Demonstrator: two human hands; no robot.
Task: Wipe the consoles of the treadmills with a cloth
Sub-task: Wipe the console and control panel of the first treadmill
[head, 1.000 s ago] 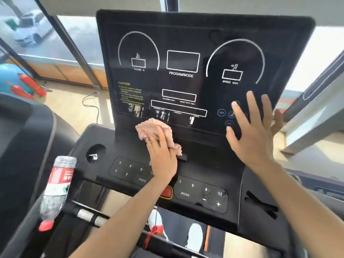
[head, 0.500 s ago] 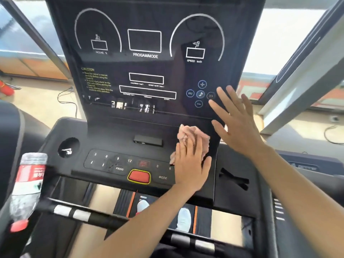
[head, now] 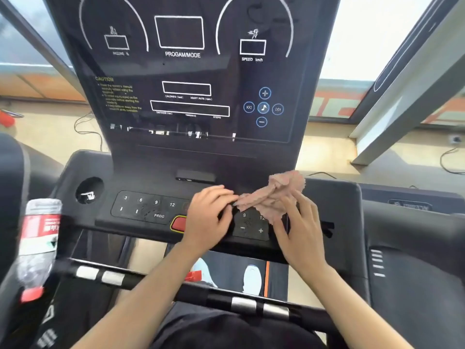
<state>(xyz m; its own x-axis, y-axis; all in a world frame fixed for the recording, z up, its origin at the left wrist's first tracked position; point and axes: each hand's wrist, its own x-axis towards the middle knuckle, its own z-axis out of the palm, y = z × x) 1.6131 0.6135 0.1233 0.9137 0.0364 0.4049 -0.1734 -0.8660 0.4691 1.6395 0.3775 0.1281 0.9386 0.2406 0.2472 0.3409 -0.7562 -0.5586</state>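
A black treadmill console rises in front of me, with a lower keypad deck below its display panel. A crumpled pink cloth is lifted just above the right end of the keypad. My left hand pinches the cloth's left corner with its fingertips. My right hand grips the cloth's lower right part from below. Both hands hover over the speed keys near the red stop button.
A plastic bottle with a red label sits in the left holder beside a round cup hole. A black handlebar with silver sensors crosses below my arms. Another treadmill stands on the right. Windows lie behind.
My right hand left the display panel and came down to take the cloth. The left hand stopped pressing the cloth on the deck and now pinches its corner. The view moved closer.
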